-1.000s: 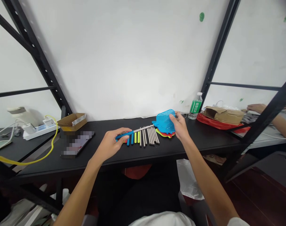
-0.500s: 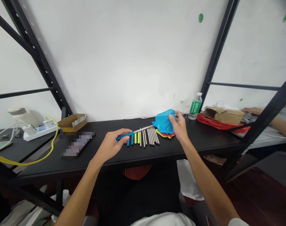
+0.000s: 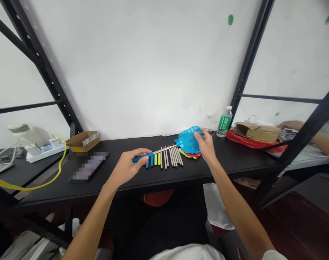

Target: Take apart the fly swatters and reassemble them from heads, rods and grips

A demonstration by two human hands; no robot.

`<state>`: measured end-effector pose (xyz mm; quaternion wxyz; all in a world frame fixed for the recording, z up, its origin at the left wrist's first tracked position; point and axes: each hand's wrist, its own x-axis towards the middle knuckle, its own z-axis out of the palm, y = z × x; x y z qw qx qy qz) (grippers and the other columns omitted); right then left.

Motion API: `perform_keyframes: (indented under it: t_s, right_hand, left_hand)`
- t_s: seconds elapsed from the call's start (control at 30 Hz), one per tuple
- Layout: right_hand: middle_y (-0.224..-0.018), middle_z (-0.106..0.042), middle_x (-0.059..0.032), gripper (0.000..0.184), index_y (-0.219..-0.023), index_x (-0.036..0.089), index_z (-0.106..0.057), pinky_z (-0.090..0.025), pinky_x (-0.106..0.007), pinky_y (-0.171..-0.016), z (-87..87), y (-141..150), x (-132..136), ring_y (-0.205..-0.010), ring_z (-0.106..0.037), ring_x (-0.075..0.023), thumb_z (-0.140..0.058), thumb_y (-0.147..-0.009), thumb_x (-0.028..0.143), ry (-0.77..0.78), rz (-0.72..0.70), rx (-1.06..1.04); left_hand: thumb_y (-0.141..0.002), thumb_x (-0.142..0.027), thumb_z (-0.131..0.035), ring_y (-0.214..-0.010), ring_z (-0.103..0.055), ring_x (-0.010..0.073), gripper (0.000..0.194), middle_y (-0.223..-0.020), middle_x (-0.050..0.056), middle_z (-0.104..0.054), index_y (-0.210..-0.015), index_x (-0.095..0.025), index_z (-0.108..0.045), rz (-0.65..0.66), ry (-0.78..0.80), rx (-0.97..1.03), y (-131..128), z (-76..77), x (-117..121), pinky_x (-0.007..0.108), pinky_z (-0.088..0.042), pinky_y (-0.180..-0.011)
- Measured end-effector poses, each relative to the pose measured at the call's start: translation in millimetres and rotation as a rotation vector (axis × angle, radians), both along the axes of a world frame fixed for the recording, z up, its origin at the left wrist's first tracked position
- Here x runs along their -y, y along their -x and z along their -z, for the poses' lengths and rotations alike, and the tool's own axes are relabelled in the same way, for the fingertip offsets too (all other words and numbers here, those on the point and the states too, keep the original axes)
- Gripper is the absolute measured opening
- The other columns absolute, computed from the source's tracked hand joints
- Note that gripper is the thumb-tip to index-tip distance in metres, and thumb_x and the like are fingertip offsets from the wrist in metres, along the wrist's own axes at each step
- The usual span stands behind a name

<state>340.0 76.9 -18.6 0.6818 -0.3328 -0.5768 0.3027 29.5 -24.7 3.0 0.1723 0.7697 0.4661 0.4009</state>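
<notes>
Between my hands I hold a blue fly swatter above the black table. My left hand (image 3: 130, 160) is closed around its blue handle (image 3: 143, 156). A thin metal shaft (image 3: 166, 148) runs from the handle to the neck of the perforated blue swatter head (image 3: 189, 140). My right hand (image 3: 206, 142) pinches the far edge of that head, thumb on top. Under it lie more swatter heads, of which yellow-green (image 3: 186, 154) and red (image 3: 198, 155) edges show. Below the shaft, several metal rods (image 3: 175, 157) lie side by side, beside yellow (image 3: 157, 159) and blue handles (image 3: 152, 160).
A cardboard box (image 3: 84, 146) and a blurred-out flat object (image 3: 89, 167) are on the left, near a power strip (image 3: 47, 151) and yellow cable (image 3: 62, 159). A water bottle (image 3: 224, 122) stands at the back right. Another person's arm (image 3: 323, 141) reaches in beyond the shelf post.
My hands stay almost in place. The swatter head has shifted slightly, and its neck now lines up with the shaft's end.
</notes>
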Motion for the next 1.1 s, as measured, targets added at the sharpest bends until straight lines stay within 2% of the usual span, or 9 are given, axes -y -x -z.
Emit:
perform_keyframes:
  t_s: [0.27, 0.6, 1.1]
  right_hand:
    - [-0.074, -0.065, 0.0014, 0.032, -0.093, 0.024, -0.061, -0.048, -0.028, -0.056, -1.4, 2, 1, -0.061, -0.060, -0.0181, -0.068, -0.079, 0.052, 0.042, -0.041, -0.049]
    - [-0.081, -0.068, 0.0002, 0.033, -0.095, 0.023, -0.063, -0.050, -0.028, -0.060, -3.2, 3, 3, -0.066, -0.062, -0.0182, -0.068, -0.079, 0.052, 0.026, -0.035, -0.029]
    - [-0.081, -0.068, -0.0004, 0.032, -0.093, 0.024, -0.061, -0.052, -0.032, -0.066, 0.4, 11, 3, -0.071, -0.064, -0.0213, -0.067, -0.080, 0.052, 0.057, -0.059, -0.030]
  left_hand:
    - [-0.087, -0.047, -0.065, -0.083, -0.069, 0.0198, 0.033, -0.094, 0.004, -0.075, -0.109, -0.022, -0.072, -0.016, 0.027, 0.048, 0, -2.1, 1, 0.027, -0.054, -0.074]
    - [-0.087, -0.048, -0.065, -0.084, -0.069, 0.0214, 0.036, -0.093, 0.006, -0.075, -0.108, -0.020, -0.073, -0.027, 0.022, 0.059, -2, -2.1, 2, 0.029, -0.055, -0.075]
    - [-0.088, -0.046, -0.063, -0.078, -0.067, 0.0193, 0.034, -0.087, 0.005, -0.074, -0.107, -0.020, -0.072, -0.028, 0.005, 0.046, -2, -1.9, 3, 0.027, -0.053, -0.070]
